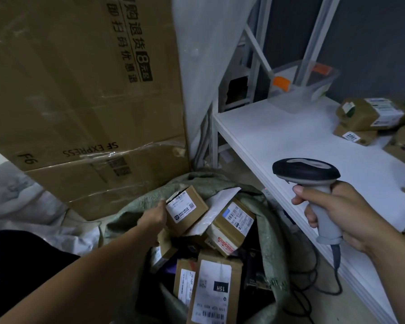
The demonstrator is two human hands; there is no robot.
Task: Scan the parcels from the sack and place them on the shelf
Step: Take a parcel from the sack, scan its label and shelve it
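Gripping a small brown parcel (187,212) with the left hand (153,221), fingers curling round its left end, fingertips hidden behind the box so I cannot tell how far they are wrapping. That parcel is sitting at the far-left top of the pile inside the green sack (268,232), tilted, white label facing up, and it is overlapping a white mailer (223,198) just to its right. The sack is lying open on the floor in the near middle, between the big cardboard box (80,94) on the left and the white shelf (278,141) on the right. More parcels are lying in the sack: a blue-labelled parcel (234,224) right of the held one, and a long parcel (216,288) marked 15H at the near edge, label up. The right hand (353,218) is holding the scanner (312,177) by its grey handle, fingers closing fully round it, one finger up under the dark head. The scanner is hovering above the shelf's near edge, right of the sack and well apart from the held parcel, with its cable (336,272) hanging down in front of the shelf. The stacked parcels (369,118) are sitting on the shelf at the far right, one tagged 2207. A clear plastic bin (302,90) is standing at the far end of the shelf, with something orange inside that is too blurred to identify.
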